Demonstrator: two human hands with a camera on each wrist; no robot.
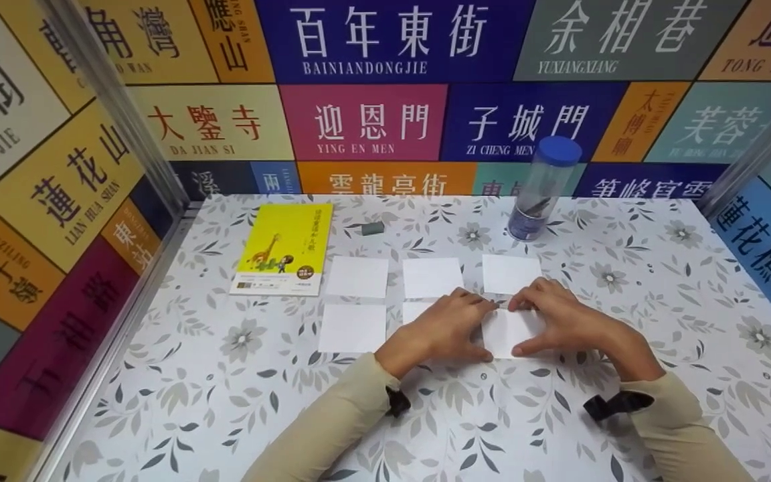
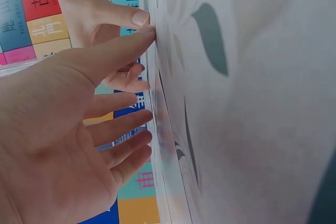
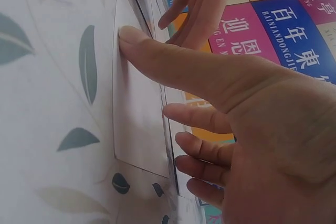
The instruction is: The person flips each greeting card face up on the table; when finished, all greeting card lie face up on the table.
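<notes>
A square white paper (image 1: 509, 335) lies flat on the flowered tabletop, at the front right of several such squares set out in two rows. My left hand (image 1: 449, 328) touches its left edge with thumb and fingertips, partly covering the neighbouring front middle square (image 1: 415, 311). From the other side, my right hand (image 1: 556, 318) rests its thumb and fingertips on the same paper. In the right wrist view the thumb presses on the paper (image 3: 139, 114) while the other fingers extend loosely. The left wrist view shows the left hand (image 2: 68, 114) with fingers spread and nearly straight.
Behind the front row lie more white squares (image 1: 432, 276). A yellow book (image 1: 285, 248) is at the back left, with a small dark green roll (image 1: 373, 228) to its right. A clear tube with a blue lid (image 1: 546, 187) stands at the back right. Printed panels (image 1: 365, 120) enclose the table.
</notes>
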